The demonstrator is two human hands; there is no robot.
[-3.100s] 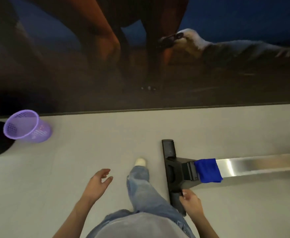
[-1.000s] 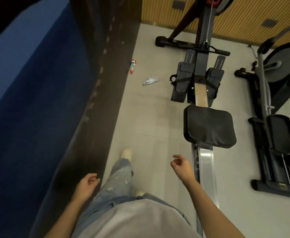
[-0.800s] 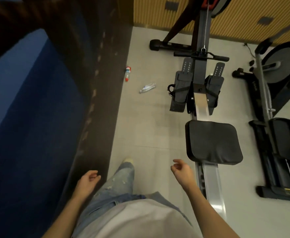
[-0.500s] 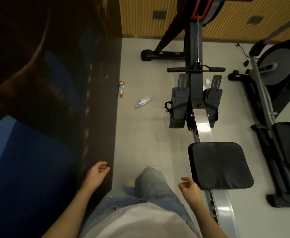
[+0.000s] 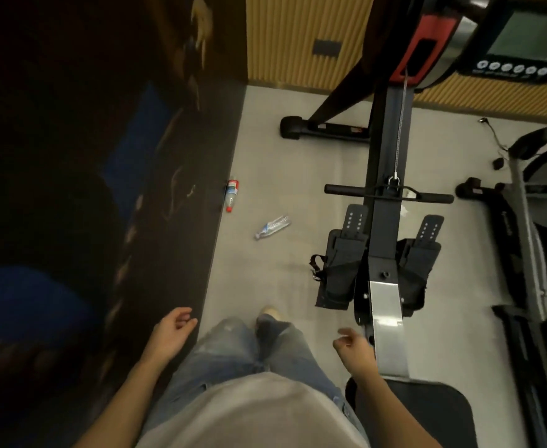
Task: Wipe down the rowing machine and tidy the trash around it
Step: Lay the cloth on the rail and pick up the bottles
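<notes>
We look down on a strip of grey floor (image 5: 265,279), hemmed by a dark wall (image 5: 155,221) from 7 to 11 o'clock and by the rower (image 5: 383,150) from 12 to 5. One steel rail (image 5: 386,321) runs down to one black seat (image 5: 427,415) at 5 o'clock. Two footrests (image 5: 340,270) flank the rail, and one handle (image 5: 346,190) lies across it above them.

Two bottles lie at 11 o'clock: a red-capped bottle (image 5: 231,194) beside the wall and a clear bottle (image 5: 272,227) between it and the footrests. A white scrap (image 5: 404,211), possibly tissue, sits near the handle.

A second machine (image 5: 521,240) stands at 3 o'clock.

The left hand (image 5: 171,334), at 7, and the right hand (image 5: 353,345), beside the rail, hold nothing, fingers loosely curled.
</notes>
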